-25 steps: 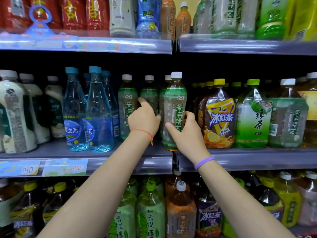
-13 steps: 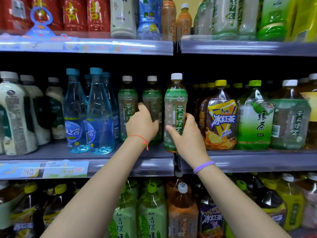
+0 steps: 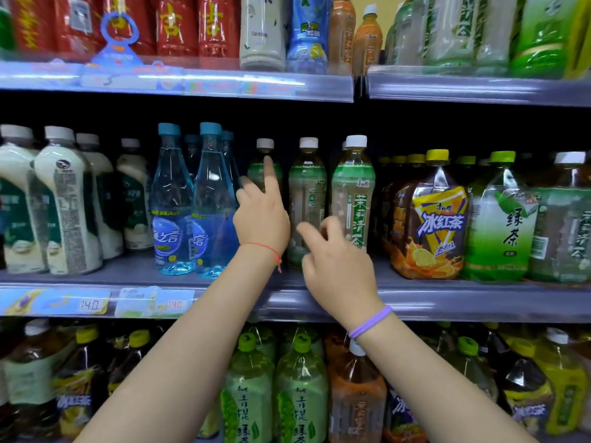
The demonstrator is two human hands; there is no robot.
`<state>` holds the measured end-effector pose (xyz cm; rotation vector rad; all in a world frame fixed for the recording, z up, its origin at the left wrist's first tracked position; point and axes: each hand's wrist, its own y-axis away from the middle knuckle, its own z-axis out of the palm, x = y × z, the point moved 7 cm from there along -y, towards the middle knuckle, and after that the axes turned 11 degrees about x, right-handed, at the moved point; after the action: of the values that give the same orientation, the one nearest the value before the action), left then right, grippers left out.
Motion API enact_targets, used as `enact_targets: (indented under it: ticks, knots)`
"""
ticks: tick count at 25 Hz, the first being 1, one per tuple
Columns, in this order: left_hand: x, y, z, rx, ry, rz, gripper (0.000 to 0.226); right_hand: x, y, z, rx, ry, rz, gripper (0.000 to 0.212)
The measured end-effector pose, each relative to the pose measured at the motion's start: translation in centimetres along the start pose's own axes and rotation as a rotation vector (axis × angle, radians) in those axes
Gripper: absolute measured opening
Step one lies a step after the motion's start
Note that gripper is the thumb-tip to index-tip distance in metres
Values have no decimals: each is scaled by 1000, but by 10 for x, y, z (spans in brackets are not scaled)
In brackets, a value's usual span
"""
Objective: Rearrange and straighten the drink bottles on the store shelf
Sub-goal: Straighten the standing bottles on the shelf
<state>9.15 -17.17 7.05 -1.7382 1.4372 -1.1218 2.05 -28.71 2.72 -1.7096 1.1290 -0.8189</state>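
- Left hand (image 3: 262, 215) let go of the back jasmine tea bottle (image 3: 264, 169); index finger now extended up along it, open.
- Right hand (image 3: 335, 260) released the front jasmine tea bottle (image 3: 351, 193); fingers loosely spread, empty.
- Middle shelf (image 3: 479, 298), frame centre: three white-capped tea bottles upright; middle tea bottle (image 3: 307, 193) shows its back label.

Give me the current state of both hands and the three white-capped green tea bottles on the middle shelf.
left hand: open, index finger raised against the left tea bottle's neck.
right hand: loosely curled, holding nothing, in front of the bottles.
left tea bottle: upright, capped, set furthest back.
middle tea bottle: upright, capped, label turned sideways.
right tea bottle: upright, capped, label facing front.
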Motion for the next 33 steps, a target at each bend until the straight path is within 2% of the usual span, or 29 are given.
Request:
enact_targets:
  ticks: [2, 3, 7, 10, 15, 20, 22, 24, 26, 27, 29, 33]
  knots:
    - [2, -7, 3, 9, -48, 28, 94, -4, 5, 14, -181, 114, -16, 33]
    - [3, -10, 5, -1, -61, 33, 95, -5, 5, 16, -220, 148, -21, 32]
    - [5, -12, 6, -70, -10, 24, 97, -11, 2, 14, -196, 192, -26, 26]
    - [1, -7, -6, -47, 60, -2, 96, -11, 2, 20, -178, 209, -16, 11]
    - [-2, 11, -40, 32, 84, 61, 89, -8, 1, 26, -199, 232, -25, 33]
    - [-15, 13, -58, 64, 280, 92, 95, -11, -3, 27, -297, 194, -25, 22]
    - [-16, 17, -56, 37, 443, 70, 95, -5, -9, 16, -196, 108, 3, 20]
    - [-16, 23, -50, -5, 626, 28, 91, 7, -10, -7, 44, 46, 36, 26]
    - [-11, 28, -42, -67, 759, -24, 86, 24, -8, -31, 286, 1, 114, 21]
    - [-7, 29, -40, -86, 794, -36, 82, 34, -6, -38, 344, -3, 158, 18]
    - [0, 33, -38, -109, 826, -42, 77, 53, -3, -40, 314, -28, 298, 30]
    - [2, 45, -18, -274, 876, -87, 86, 70, 6, -12, -19, -275, 545, 76]
